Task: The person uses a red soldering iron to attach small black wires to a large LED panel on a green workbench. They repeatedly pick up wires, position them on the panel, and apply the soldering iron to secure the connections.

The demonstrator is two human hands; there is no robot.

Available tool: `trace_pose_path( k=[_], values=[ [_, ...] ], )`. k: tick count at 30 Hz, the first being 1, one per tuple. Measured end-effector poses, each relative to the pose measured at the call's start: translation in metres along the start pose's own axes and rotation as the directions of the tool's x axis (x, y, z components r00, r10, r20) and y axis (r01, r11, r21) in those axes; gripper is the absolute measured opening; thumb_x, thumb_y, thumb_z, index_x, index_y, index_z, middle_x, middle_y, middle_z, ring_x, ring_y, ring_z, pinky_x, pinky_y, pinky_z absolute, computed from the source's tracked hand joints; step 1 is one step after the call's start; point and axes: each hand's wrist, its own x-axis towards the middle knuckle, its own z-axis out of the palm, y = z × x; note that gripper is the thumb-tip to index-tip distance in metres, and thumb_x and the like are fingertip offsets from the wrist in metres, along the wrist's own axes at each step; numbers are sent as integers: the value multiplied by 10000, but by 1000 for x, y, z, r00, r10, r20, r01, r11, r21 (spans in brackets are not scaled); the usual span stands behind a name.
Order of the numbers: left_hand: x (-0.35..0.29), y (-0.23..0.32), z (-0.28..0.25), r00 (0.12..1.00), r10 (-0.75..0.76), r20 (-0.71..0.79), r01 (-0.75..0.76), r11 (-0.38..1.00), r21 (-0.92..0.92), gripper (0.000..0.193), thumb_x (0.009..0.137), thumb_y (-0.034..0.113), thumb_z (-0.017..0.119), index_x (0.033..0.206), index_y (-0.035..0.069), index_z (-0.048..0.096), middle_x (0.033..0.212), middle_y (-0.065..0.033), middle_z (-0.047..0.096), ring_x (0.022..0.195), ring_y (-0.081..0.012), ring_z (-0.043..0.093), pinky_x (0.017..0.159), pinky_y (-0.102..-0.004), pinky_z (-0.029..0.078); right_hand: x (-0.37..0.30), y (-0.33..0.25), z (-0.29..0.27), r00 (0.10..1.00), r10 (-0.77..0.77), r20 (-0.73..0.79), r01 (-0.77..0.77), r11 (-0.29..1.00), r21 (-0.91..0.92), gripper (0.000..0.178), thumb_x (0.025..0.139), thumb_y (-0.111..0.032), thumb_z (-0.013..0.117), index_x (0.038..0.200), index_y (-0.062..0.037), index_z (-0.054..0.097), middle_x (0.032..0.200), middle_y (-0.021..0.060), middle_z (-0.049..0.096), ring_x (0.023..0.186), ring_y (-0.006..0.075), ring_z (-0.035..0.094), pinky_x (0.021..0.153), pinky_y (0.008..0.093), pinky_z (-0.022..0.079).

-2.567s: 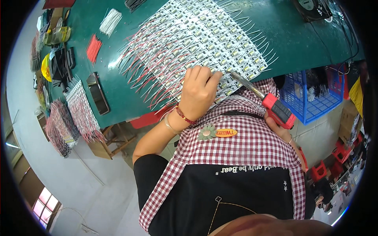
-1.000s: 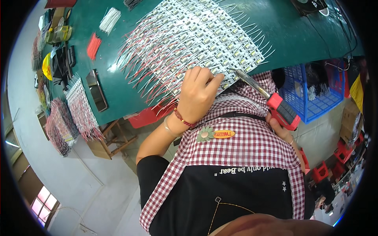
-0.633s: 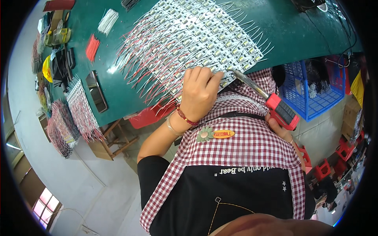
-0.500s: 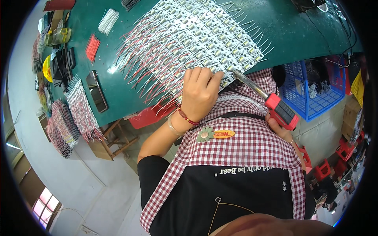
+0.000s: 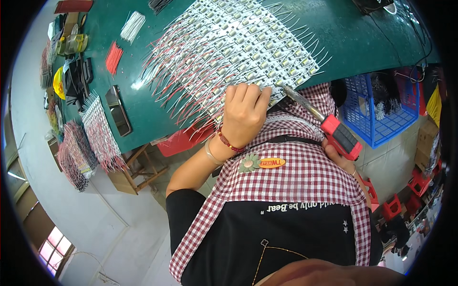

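Note:
A large white panel of small circuit boards (image 5: 253,40) lies on the green table, with rows of red and white wires standing out from it. At its near edge my left hand (image 5: 244,114) rests with fingers curled in a pinch; whatever is between the fingertips is hidden. My right hand (image 5: 337,155), mostly covered by the tool, is wrapped round the red and black handle of a soldering iron (image 5: 339,137). The iron's metal shaft slants up to the left, and its tip meets the panel's near edge just right of my left fingers.
On the green table (image 5: 143,112) to the left lie a dark phone (image 5: 118,110), red wires (image 5: 113,58), white wires (image 5: 132,26) and a wired board panel (image 5: 101,133). A blue plastic crate (image 5: 377,112) stands beyond the table's edge at right. A red stool (image 5: 183,141) sits below the table.
Almost nothing differs. My left hand has shifted very slightly at the panel's edge, while the soldering iron keeps its place.

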Motion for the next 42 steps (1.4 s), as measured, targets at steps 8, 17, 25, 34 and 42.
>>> trace_pose_path(
  k=[8, 17, 25, 34, 42],
  values=[
    [1, 0, 1, 1000, 13, 9, -13, 1000, 27, 220, 711, 6, 670, 920, 74, 684, 706, -11, 447, 668, -176, 469, 634, -336, 335, 0, 0, 3, 1000, 1, -14, -1, 1000, -8, 144, 693, -35, 671, 823, 12, 633, 765, 129, 624, 643, 279, 606, 564, 353, 466],
    [0, 0, 2, 1000, 26, -1, -26, 999, 18, 237, 706, 7, 660, 931, 77, 684, 716, -10, 447, 678, -175, 471, 638, -337, 339, 14, -16, 6, 997, -79, -21, 79, 996, -40, 118, 700, -8, 665, 812, 2, 629, 754, 120, 615, 648, 275, 600, 564, 349, 463],
    [2, 1, 0, 1000, 24, 10, -24, 1000, -19, 238, 715, 8, 643, 948, 47, 670, 739, -30, 454, 698, -195, 474, 651, -342, 351, 0, 3, 3, 999, 23, -33, -24, 1000, -10, 157, 707, -13, 673, 862, 4, 648, 790, 121, 639, 673, 284, 615, 596, 354, 480],
    [3, 0, 1, 999, 36, 37, -35, 999, -26, 227, 740, 36, 601, 961, 6, 647, 782, -63, 474, 737, -216, 483, 675, -349, 366, 8, -7, 4, 1000, -14, 2, 14, 1000, -9, 124, 726, -23, 660, 847, -6, 638, 776, 111, 624, 671, 266, 606, 599, 344, 476],
    [5, 1, 0, 997, 38, 65, -38, 999, -2, 234, 714, 35, 592, 938, -14, 642, 791, -73, 483, 745, -223, 484, 683, -355, 364, 8, -13, 3, 1000, -8, -4, 8, 1000, -5, 130, 729, -24, 671, 855, -7, 641, 803, 111, 630, 692, 254, 614, 599, 339, 475]
  ],
)
